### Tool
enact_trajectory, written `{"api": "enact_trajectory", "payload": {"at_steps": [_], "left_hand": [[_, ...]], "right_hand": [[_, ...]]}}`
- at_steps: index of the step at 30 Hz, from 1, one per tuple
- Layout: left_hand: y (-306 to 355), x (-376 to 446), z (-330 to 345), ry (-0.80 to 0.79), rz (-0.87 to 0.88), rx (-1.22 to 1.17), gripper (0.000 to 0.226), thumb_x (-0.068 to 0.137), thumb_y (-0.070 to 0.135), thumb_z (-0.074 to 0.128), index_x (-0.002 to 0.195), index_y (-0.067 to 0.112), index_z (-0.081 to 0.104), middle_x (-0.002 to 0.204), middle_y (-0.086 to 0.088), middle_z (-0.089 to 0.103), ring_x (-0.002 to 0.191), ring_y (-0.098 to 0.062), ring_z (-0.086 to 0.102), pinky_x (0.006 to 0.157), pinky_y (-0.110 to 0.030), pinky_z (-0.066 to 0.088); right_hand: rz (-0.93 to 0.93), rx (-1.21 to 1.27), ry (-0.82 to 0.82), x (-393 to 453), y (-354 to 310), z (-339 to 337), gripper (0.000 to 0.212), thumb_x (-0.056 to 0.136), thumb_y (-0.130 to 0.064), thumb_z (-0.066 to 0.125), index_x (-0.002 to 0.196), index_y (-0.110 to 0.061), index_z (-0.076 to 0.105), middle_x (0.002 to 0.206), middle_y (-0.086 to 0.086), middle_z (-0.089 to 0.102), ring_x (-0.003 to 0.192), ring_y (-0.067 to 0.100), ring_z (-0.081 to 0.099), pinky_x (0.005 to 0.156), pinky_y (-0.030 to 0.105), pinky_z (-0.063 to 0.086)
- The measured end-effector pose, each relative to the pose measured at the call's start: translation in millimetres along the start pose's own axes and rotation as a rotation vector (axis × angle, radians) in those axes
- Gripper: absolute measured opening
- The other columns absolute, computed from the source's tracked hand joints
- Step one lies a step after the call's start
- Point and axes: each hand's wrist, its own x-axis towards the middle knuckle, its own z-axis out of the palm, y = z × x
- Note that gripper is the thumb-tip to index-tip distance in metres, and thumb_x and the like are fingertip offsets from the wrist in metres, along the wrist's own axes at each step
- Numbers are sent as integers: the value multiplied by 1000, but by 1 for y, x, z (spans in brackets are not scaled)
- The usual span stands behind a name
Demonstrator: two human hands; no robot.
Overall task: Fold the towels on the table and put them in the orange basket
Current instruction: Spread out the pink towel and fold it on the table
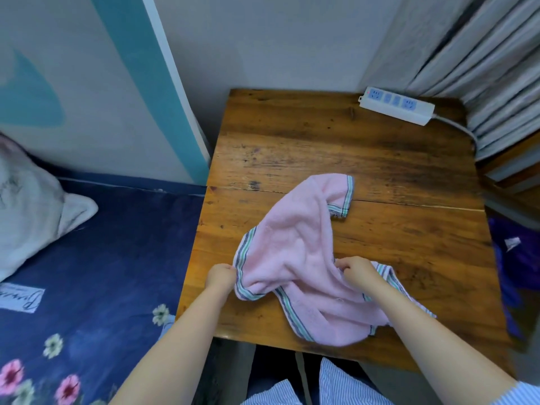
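We note the bed (102, 258) with its dark floral cover along the left, and beside it the wooden worktop (321, 141), which carries the work. A white power strip (397, 105) lies at the far right corner, well apart from the cloth.

One pink towel (295, 258) with striped borders lies crumpled on the near half of the worktop, unfolded. Its long axis runs diagonally, from the near edge by the person up and away toward a far corner right of centre. No orange basket is in view.

The left hand (220, 276) is clenched on the striped border at the towel's near-left edge. The right hand (355, 268) pinches a bunch of cloth just right of centre, its forearm lying over the near-right part. Both hands sit at the near end; the far corner lies well beyond them, nearer the right hand. We judge the towel must be spread flat along that diagonal before any fold.
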Motion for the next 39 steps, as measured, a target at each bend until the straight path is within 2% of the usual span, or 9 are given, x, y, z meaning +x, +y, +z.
{"api": "enact_trajectory", "payload": {"at_steps": [4,7,14,18,21,23,27,33,39], "left_hand": [[8,-9,-9,-13,58,58,48,92,3,39,46,12,31,52,-6,28,52,-19,23,47,-27,19],[12,-15,-13,-15,80,95,47,92,3,39,46,12,32,52,-5,30,50,-17,23,46,-25,18],[29,-15,-34,100,170,-30,29,92,13,44,63,9,46,63,-9,40,61,-22,33,49,-27,20],[63,-17,-55,118,159,-150,31,89,7,41,61,11,53,60,-6,44,63,-24,38,52,-25,29],[104,-25,-76,116,78,-374,31,91,6,39,64,10,54,52,-6,46,49,-20,39,47,-22,28],[142,-36,-95,87,124,-614,25,91,2,38,74,7,54,47,-8,48,39,-18,44,43,-21,31],[226,-74,-132,56,460,-1022,34,91,-11,32,69,10,50,67,-8,50,49,-14,55,38,-13,45],[301,-124,-186,91,834,-1233,34,92,-7,29,69,12,46,70,-4,51,63,-12,52,61,-19,50],[265,-74,-187,365,707,-876,36,83,-3,33,50,11,37,57,-7,41,57,-22,36,45,-24,34]], "right_hand": [[40,89,69,0,-2,5,23,83,0,45,87,11,66,105,28,63,78,33,55,63,24,29],[67,91,166,-1,-9,6,18,79,2,49,76,12,64,92,30,63,79,34,57,64,39,41],[163,252,441,-5,-22,-51,27,82,1,53,107,-4,63,115,17,62,104,32,56,83,32,46],[325,305,347,-10,-35,-113,25,83,2,55,106,1,64,92,17,57,66,21,47,63,28,43],[243,681,464,-20,-50,-167,23,82,7,51,102,2,63,98,13,59,76,21,47,75,30,35],[114,912,541,-32,-71,-201,22,81,8,49,96,-1,63,83,7,63,78,19,52,71,28,38],[-200,1216,646,-50,-131,-260,35,85,13,41,62,-12,50,27,-7,50,29,3,49,32,11,40],[-526,1238,833,-91,-177,-309,34,81,14,37,63,-14,46,64,5,47,58,12,49,48,17,48],[-456,797,853,-77,-132,-259,20,83,5,46,95,-10,51,81,2,51,75,18,51,64,26,48]]}}
